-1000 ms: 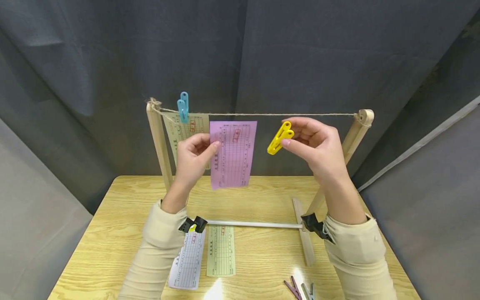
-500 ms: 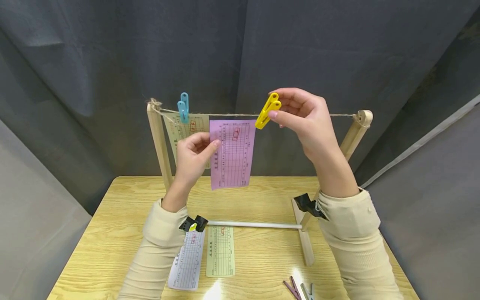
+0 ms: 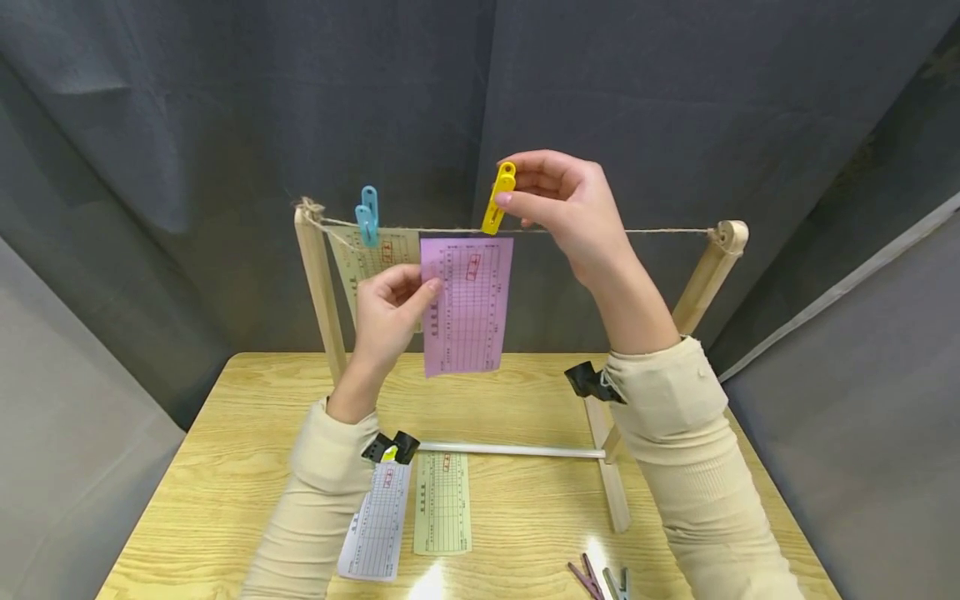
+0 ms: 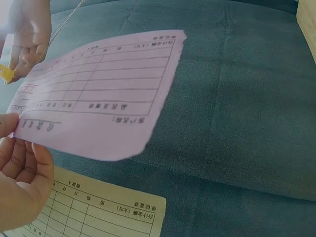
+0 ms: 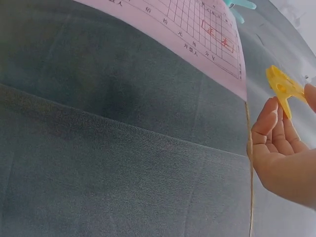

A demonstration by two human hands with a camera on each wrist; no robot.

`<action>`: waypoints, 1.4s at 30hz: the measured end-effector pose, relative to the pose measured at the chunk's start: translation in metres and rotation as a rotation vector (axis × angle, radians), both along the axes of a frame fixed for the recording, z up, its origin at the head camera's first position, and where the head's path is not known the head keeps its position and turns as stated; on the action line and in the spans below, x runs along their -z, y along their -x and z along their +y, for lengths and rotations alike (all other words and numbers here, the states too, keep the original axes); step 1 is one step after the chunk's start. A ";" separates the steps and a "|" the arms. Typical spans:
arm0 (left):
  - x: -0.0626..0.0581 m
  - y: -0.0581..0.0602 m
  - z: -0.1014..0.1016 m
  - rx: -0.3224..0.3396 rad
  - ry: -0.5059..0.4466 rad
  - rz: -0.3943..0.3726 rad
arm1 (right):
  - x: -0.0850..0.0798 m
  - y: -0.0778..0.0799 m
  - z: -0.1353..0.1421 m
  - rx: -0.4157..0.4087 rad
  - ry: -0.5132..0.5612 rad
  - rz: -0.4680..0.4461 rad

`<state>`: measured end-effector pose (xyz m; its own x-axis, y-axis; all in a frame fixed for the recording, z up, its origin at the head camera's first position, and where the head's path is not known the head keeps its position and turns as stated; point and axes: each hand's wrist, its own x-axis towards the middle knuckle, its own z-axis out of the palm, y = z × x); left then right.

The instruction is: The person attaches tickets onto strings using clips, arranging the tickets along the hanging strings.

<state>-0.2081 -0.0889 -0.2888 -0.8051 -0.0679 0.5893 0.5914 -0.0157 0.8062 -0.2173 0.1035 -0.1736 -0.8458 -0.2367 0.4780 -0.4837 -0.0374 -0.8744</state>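
Observation:
A pink printed receipt slip (image 3: 468, 317) hangs upright from my left hand (image 3: 386, 321), whose thumb and fingers pinch its left edge. Its top edge lies just under the twine line (image 3: 435, 229). My right hand (image 3: 566, 204) pinches a yellow clothespin (image 3: 498, 198) by its handles. In the head view the clothespin's tip overlaps the twine, right above the slip's top edge. The right wrist view shows the clothespin (image 5: 281, 86) apart from the paper. To the left, a blue clothespin (image 3: 367, 217) holds a yellow-green slip (image 3: 352, 267) on the twine, partly hidden behind my left hand.
The twine runs between two wooden posts (image 3: 318, 287) joined low down by a white rod (image 3: 510, 450). On the wooden table (image 3: 532, 517) lie a white slip (image 3: 378, 525) and a green slip (image 3: 442, 508). A purple clothespin (image 3: 585, 575) and a grey clothespin (image 3: 618, 583) lie at the front.
My right hand has moved up and left with the yellow clothespin, from right of the pink slip to above its top edge. The left hand has barely moved.

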 end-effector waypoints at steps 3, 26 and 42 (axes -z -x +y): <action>0.000 0.001 0.000 -0.004 -0.013 0.001 | -0.002 0.006 -0.003 0.010 -0.025 -0.001; 0.004 0.004 0.002 0.004 -0.047 0.042 | -0.008 0.023 -0.017 0.032 -0.112 -0.022; 0.004 0.005 0.002 -0.005 -0.036 0.052 | -0.009 0.022 -0.017 0.032 -0.162 -0.017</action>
<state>-0.2133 -0.0869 -0.2925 -0.7733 -0.0941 0.6270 0.6323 -0.0412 0.7736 -0.2397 0.0868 -0.1646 -0.8618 -0.2825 0.4214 -0.4676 0.1202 -0.8757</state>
